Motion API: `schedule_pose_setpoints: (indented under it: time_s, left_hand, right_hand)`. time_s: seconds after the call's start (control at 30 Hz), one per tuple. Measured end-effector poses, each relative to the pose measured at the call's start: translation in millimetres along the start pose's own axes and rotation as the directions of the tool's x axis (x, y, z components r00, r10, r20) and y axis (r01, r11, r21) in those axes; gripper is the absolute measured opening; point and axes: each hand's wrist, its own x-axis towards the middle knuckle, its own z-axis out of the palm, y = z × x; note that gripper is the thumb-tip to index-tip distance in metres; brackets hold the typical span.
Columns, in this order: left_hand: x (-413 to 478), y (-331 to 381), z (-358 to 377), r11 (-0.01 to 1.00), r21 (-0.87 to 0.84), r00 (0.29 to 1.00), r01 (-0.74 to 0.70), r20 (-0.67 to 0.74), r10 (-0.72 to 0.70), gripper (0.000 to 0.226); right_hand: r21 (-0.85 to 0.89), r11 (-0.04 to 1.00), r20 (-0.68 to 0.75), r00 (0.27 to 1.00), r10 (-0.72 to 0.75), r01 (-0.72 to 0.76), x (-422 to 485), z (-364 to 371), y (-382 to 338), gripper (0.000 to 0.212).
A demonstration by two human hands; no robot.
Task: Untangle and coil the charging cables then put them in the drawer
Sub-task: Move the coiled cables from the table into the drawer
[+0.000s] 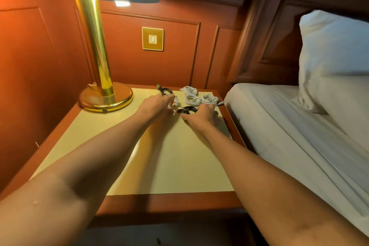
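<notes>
The right grip [201, 116] is curled over the near side of a black coil [187, 110], thumb tucked under its front edge, so it is grasping that coil against the surface [169, 156]. The left grip [157, 104] reaches in from the other side, its bent fingers over a white coil [175, 102] and close to the black coil's left end. Whether it pinches either cable or only touches cannot be told.

In the head view, the only one, both forearms stretch to the far right corner of the surface, where all the cables are gathered. Holding the black coil from both sides probably keeps its loops from springing open while the loose end is tucked in. Three more white coils lie just behind: one at the back [189, 90], one in the middle [192, 99] and one to the right [209, 99], near the edge. Another black cable [164, 91] lies at the back left, looking looser.

The drawer is not in view, and it likely sits below the front edge. The brass lamp base [105, 99] stands to the left, apart from the cables. The bed [289, 126] and its pillow [335, 62] crowd the right side. The neighbouring coils are packed closely, so lifting one may drag another.
</notes>
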Motion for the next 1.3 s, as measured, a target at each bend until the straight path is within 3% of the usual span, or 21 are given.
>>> schedule_pose_setpoints:
  time_s: [0.17, 0.27, 0.43, 0.63, 0.8, 0.9, 1.13, 1.3]
  left_hand:
    - [6.1, 6.2, -7.1, 0.994, 0.105, 1.000, -0.021, 0.021, 0.019, 0.049]
    - [11.6, 6.7, -5.8, 0.989, 0.145, 1.000, -0.001, 0.028, -0.003, 0.036]
    - [15.9, 6.7, -0.2, 0.982, -0.034, 0.980, 0.186, 0.082, -0.183, 0.027]
    - [-6.6, 2.4, -8.6, 0.991, -0.009, 0.986, 0.131, 0.108, -0.129, 0.022]
    - [-106.6, -9.5, -52.4, 0.991, -0.136, 1.000, -0.002, 0.030, 0.006, 0.018]
    - [-202.1, -30.2, -77.2, 0.989, -0.145, 0.999, -0.037, 0.031, 0.042, 0.020]
    - [-386.4, -60.4, -86.2, 0.985, -0.078, 0.966, 0.154, 0.223, -0.134, 0.020]
    - [-439.9, -55.8, -49.2, 0.990, 0.124, 0.922, 0.066, 0.372, -0.108, 0.028]
  right_hand:
    - [0.047, 0.998, -0.049, 0.998, -0.026, 0.028, -0.1, 4.3, 6.6, 0.071]
    - [0.057, 0.997, -0.082, 0.995, -0.055, 0.059, -2.3, 5.6, 11.1, 0.069]
    - [0.024, 0.998, -0.035, 0.998, -0.051, 0.052, 0.2, -2.0, 11.1, 0.073]
    - [-0.060, 0.998, -0.001, 0.999, -0.033, 0.033, -0.9, -7.5, 4.9, 0.070]
    - [0.087, 0.996, 0.044, 0.998, -0.040, 0.036, -48.2, -26.6, 13.4, 0.068]
    - [0.160, 0.976, 0.115, 0.979, -0.166, 0.147, -112.0, -35.4, 23.0, 0.071]
    - [0.296, 0.892, 0.267, 0.867, -0.421, 0.342, -306.2, -20.7, 25.6, 0.056]
    - [0.146, 0.912, 0.455, 0.793, -0.406, 0.383, -368.4, 44.5, 13.7, 0.057]
